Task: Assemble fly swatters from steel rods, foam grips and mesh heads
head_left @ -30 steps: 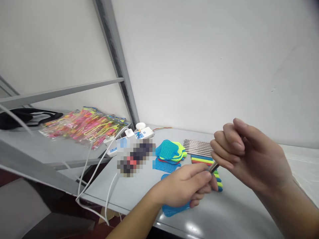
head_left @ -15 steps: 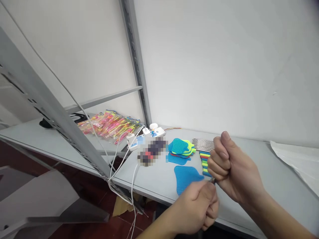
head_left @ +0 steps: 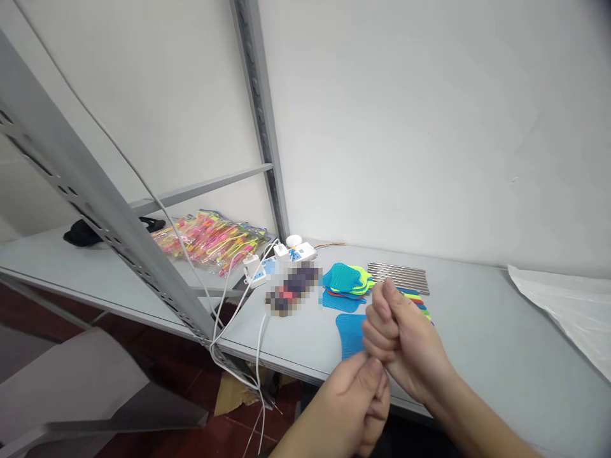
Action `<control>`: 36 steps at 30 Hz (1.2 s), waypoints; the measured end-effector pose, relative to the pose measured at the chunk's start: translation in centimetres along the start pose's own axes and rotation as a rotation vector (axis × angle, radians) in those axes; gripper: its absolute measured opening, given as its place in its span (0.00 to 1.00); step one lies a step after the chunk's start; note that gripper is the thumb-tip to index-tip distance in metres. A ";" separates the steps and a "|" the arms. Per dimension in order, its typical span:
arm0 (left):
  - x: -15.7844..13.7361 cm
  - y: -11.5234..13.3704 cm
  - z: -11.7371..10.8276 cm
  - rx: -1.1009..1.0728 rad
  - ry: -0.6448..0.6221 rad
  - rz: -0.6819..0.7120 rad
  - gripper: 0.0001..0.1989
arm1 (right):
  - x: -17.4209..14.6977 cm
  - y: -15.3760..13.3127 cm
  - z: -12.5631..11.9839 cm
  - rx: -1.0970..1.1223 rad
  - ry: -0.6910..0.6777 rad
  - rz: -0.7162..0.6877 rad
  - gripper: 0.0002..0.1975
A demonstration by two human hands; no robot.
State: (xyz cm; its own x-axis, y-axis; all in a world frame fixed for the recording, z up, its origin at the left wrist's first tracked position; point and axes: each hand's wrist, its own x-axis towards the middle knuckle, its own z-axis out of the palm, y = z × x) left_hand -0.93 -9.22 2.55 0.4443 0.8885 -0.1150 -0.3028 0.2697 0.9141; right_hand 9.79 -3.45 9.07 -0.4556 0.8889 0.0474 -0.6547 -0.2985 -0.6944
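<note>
My right hand (head_left: 401,334) is closed in a fist with the thumb on top, just above my left hand (head_left: 356,401), which is closed too. Between them a thin metal rod showed a moment ago; now the fingers hide it, and anything around it. Behind the hands lies a blue fly swatter head (head_left: 349,334) on the table, partly covered. Farther back is a stack of blue, yellow and red swatter heads (head_left: 346,278). Beside it lie a row of metal rods (head_left: 403,278) and several coloured handle tubes (head_left: 422,306), partly behind my right hand.
White power strips (head_left: 258,273) with plugs and cables stand left of a blurred dark object (head_left: 296,286). Bagged colourful items (head_left: 214,242) lie beyond the grey metal post (head_left: 95,191). A white sheet (head_left: 558,305) lies at the right of the grey table (head_left: 487,356).
Both fists have moved left together and closer to each other, now covering part of the blue swatter head. The metal rods at the back are more exposed.
</note>
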 end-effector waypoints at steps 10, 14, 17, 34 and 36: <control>-0.2 -0.9 -3.4 -0.312 -0.024 0.001 0.08 | 2.0 0.0 -5.5 -1.064 -0.078 -0.052 0.22; -1.4 -1.8 -4.7 -0.335 0.064 0.074 0.06 | 1.5 0.5 -7.7 -1.554 -0.207 -0.060 0.31; -1.6 -1.9 -4.9 -0.318 0.155 0.064 0.13 | 1.3 1.5 -8.6 -1.807 -0.308 0.059 0.51; -0.6 -2.0 -3.3 -0.136 0.222 0.108 0.12 | -3.0 2.0 -8.9 -1.614 -0.114 -0.368 0.24; 0.3 -1.9 -3.2 -0.112 0.181 0.075 0.11 | -3.6 0.0 -8.6 -1.403 0.218 -0.509 0.17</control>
State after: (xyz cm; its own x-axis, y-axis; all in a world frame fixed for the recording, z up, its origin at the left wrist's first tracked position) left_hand -2.85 -8.28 -0.48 0.2615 0.9571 -0.1250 -0.4259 0.2306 0.8749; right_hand 16.62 -3.63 2.77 -0.1860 0.8627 0.4703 0.4380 0.5013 -0.7463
